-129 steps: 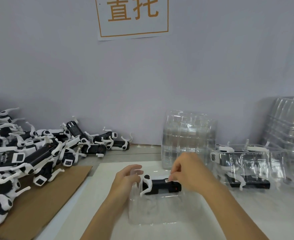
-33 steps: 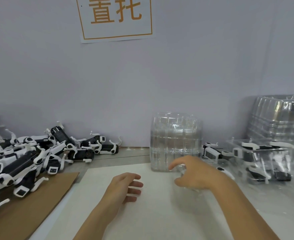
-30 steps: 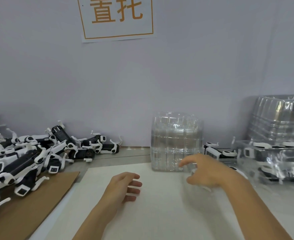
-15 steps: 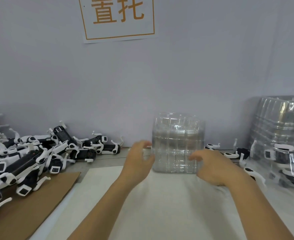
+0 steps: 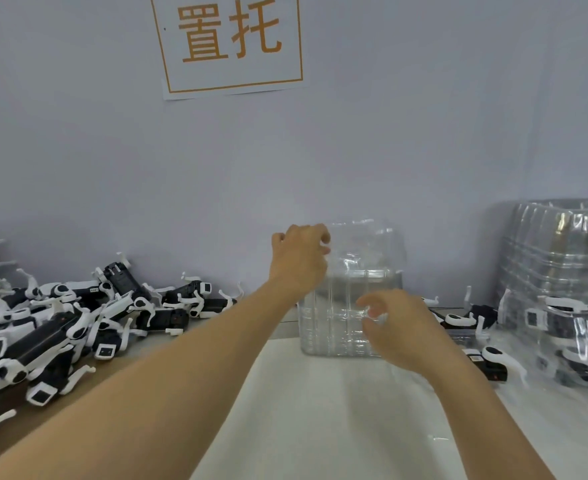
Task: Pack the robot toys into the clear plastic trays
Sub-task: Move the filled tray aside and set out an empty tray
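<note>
White sheet (image 5: 320, 417) covering the near surface, bare forearms crossing it. Right hand (image 5: 401, 329), fingers loosely curled and apart, in front of the tall stack of clear plastic trays (image 5: 351, 306); contact cannot be told. Left hand (image 5: 301, 259) at the stack's top left corner, fingers curled over the topmost tray's edge. Heap of black-and-white robot toys (image 5: 60, 323) on brown cardboard (image 5: 78, 403), left. Filled clear trays (image 5: 576, 334) with toys, right. Orange-lettered paper sign (image 5: 232, 43) on the grey wall behind.
</note>
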Action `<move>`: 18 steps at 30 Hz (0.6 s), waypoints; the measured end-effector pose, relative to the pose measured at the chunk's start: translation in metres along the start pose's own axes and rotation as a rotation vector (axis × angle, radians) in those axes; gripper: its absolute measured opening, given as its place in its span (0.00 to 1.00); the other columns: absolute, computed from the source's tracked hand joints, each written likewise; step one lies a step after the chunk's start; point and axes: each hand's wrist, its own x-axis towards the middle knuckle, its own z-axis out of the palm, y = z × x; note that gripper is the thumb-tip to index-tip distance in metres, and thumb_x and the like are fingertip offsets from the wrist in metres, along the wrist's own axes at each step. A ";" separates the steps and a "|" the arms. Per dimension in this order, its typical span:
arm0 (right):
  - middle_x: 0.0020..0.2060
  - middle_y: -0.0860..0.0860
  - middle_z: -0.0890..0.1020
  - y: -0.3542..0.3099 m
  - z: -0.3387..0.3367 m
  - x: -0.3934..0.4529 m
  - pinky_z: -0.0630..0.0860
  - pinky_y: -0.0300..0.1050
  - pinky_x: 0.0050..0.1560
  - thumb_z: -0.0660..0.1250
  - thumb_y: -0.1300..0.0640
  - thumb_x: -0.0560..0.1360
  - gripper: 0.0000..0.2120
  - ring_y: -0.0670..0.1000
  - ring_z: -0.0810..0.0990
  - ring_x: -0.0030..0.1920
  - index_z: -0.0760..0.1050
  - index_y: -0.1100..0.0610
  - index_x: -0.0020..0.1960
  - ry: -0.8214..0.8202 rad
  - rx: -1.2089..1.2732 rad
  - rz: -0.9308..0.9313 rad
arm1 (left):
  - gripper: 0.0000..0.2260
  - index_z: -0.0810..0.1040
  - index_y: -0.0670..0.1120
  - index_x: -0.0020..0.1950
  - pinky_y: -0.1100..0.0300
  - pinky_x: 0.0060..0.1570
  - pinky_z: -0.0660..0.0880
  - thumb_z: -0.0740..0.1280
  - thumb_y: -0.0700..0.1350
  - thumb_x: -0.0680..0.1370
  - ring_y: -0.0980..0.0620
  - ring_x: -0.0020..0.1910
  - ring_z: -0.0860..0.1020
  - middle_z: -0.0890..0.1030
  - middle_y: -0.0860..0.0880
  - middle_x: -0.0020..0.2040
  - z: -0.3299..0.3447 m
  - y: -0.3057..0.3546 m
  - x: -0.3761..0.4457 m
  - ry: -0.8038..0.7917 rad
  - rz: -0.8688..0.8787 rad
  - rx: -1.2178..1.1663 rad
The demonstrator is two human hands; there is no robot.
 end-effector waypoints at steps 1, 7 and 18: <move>0.54 0.45 0.81 0.000 -0.001 0.001 0.76 0.48 0.58 0.64 0.55 0.76 0.15 0.49 0.79 0.54 0.78 0.46 0.62 0.033 0.037 0.003 | 0.12 0.78 0.47 0.58 0.58 0.53 0.59 0.64 0.35 0.78 0.49 0.56 0.74 0.83 0.52 0.49 -0.004 0.001 -0.004 0.116 -0.022 -0.094; 0.50 0.46 0.82 -0.002 -0.008 0.007 0.74 0.42 0.47 0.61 0.61 0.77 0.15 0.47 0.81 0.44 0.79 0.50 0.60 0.260 0.348 0.051 | 0.09 0.77 0.54 0.51 0.63 0.52 0.64 0.68 0.40 0.79 0.57 0.53 0.68 0.77 0.58 0.41 -0.040 0.008 -0.041 0.368 -0.154 -0.508; 0.44 0.48 0.84 0.001 -0.024 0.001 0.75 0.43 0.35 0.60 0.62 0.75 0.16 0.53 0.83 0.42 0.79 0.43 0.50 0.292 0.550 0.144 | 0.10 0.82 0.64 0.49 0.72 0.44 0.70 0.77 0.53 0.71 0.65 0.49 0.74 0.77 0.58 0.48 -0.099 -0.043 -0.135 -0.722 -0.100 -0.169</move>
